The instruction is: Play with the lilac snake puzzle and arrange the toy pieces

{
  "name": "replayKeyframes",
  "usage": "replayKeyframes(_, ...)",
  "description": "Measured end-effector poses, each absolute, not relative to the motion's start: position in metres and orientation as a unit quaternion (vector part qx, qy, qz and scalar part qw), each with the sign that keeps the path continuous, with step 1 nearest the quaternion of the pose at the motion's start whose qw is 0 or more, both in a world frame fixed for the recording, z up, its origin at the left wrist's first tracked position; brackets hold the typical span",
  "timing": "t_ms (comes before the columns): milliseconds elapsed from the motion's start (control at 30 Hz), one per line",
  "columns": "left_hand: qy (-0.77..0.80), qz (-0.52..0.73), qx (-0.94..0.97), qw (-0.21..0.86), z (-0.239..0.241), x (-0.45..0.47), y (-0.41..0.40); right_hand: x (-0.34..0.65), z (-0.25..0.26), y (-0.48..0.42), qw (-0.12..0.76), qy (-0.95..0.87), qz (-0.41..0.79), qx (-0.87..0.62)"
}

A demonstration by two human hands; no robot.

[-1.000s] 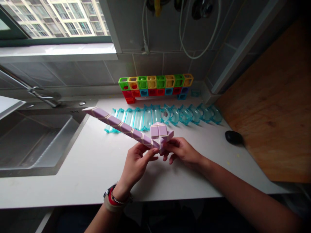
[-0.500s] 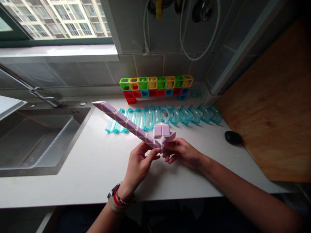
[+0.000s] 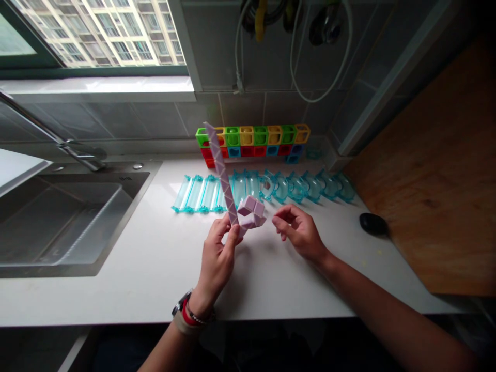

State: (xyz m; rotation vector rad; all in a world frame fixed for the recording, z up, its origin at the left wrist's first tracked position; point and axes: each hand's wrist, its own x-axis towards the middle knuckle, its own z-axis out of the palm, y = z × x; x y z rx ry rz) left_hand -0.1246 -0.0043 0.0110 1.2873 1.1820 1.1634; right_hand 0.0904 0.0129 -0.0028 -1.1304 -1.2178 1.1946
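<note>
Left hand anchors the snake, right hand free

In the head view, the only one, the left hand pinches the purple snake between thumb and fingers, near the bottom of its straight run. The right hand grasps nothing that shows; its fingers curl loosely, just beside the folded end and not touching it. The snake is held above the counter, in front of the teal row, with its straight run rising across the blocks behind.

The step looks to be turning the snake's wedges about their joints. To do it well, the left thumb should sit close to the joint being turned, so the neighbouring wedges do not swivel too. The right hand would do best to take one wedge squarely by its flat faces, twist in a full, even turn and line up the edges before letting go. Pushing on the far tip of the straight run would probably bend the wrong joint. That tip also wants keeping clear of the blocks; whether they touch, this angle cannot tell.
</note>
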Motion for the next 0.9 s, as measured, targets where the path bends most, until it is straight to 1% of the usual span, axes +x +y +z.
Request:
replayKeyframes(100, 0.481, 0.480, 0.572, 0.459, 0.008, -0.127, -0.003, 0.096, -0.002, 0.016, 0.567, -0.517, 0.421, -0.484)
replayKeyframes(200, 0.461, 0.484, 0.611, 0.425, 0.008, -0.127, -0.003, 0.099, -0.002, 0.017, 0.558, -0.554, 0.404, -0.467)
replayKeyframes(300, 0.440, 0.493, 0.626, 0.415, 0.011, -0.124, -0.006, 0.100, -0.001, 0.016, 0.526, -0.592, 0.438, -0.425)
replayKeyframes(433, 0.429, 0.489, 0.612, 0.450, 0.013, -0.119, -0.011, 0.099, 0.003, 0.014, 0.498, -0.618, 0.469, -0.387)
replayKeyframes(667, 0.449, 0.491, 0.557, 0.498, 0.012, -0.120, -0.010, 0.095, 0.015, 0.009, 0.448, -0.517, 0.621, -0.383)
replayKeyframes(733, 0.452, 0.488, 0.549, 0.506, 0.010, -0.120, -0.010, 0.094, 0.017, 0.008, 0.441, -0.508, 0.633, -0.384)
replayKeyframes(900, 0.450, 0.489, 0.521, 0.536, 0.009, -0.119, -0.011, 0.093, 0.018, 0.007, 0.455, -0.514, 0.608, -0.398)
